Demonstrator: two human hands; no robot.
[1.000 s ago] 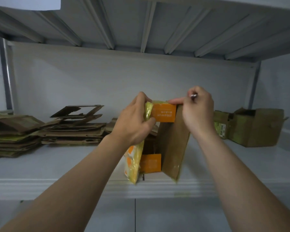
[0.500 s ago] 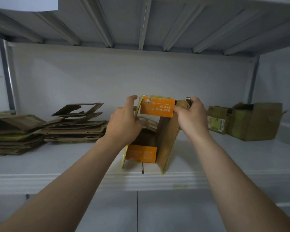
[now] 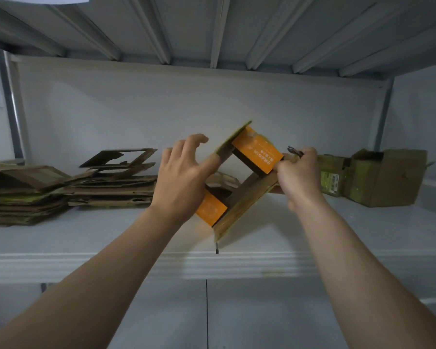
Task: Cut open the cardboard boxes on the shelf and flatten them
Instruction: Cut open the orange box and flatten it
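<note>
box [image 3: 247,197] now tilted | left hand [image 3: 184,177] spread, thumb touching | right hand [image 3: 300,172] grips it

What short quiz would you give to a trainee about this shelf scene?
1. True or false: the box stands upright and square on the shelf.
2. Where is the flat cardboard? A. left of the hands B. right of the hands C. under the shelf
3. Fill in: the small tool is held in the ____ hand.
Key: 1. False: it is tilted and skewed like a diamond. 2. A. 3. Right: the right hand grips the tool and a box corner, while the left hand lies open against the box.
</note>
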